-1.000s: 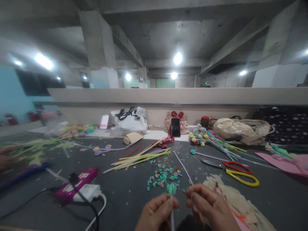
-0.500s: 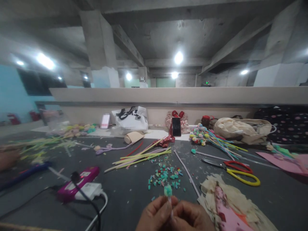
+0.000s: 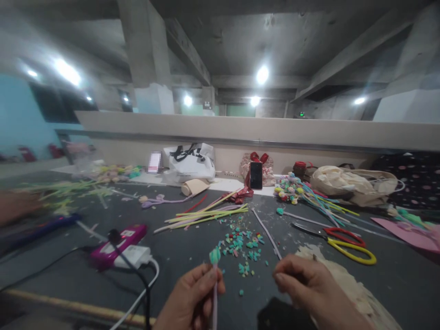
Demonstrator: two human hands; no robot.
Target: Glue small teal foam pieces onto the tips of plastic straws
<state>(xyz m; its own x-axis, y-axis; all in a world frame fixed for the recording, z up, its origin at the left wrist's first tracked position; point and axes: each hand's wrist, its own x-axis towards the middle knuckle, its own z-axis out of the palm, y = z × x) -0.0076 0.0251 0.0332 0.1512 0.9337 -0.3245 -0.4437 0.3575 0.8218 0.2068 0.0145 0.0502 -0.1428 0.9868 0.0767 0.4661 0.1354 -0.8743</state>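
Observation:
My left hand [image 3: 195, 293] is closed on a pale purple stick [image 3: 215, 302] topped by a small teal-green bud [image 3: 215, 255], which stands upright. To the right, my right hand [image 3: 305, 286] is apart from it, fingers curled, near the lower end of a lilac stick [image 3: 266, 233] lying on the dark table. Whether its fingertips hold anything is too small to tell. Teal bits [image 3: 244, 243] are scattered on the table between and beyond the hands.
Scissors [image 3: 338, 240] with red and yellow handles lie at the right, by crumpled cream cloth [image 3: 347, 279]. Yellow sticks [image 3: 206, 214] lie ahead. At the left are a magenta power strip [image 3: 118, 247], cables and a person's blurred hand [image 3: 20, 206]. A phone [image 3: 255, 175] stands behind.
My hands have moved apart: the left went left with the budded stick, the right let go of it and moved right. The view has shifted a little. More teal bits show below the pile.

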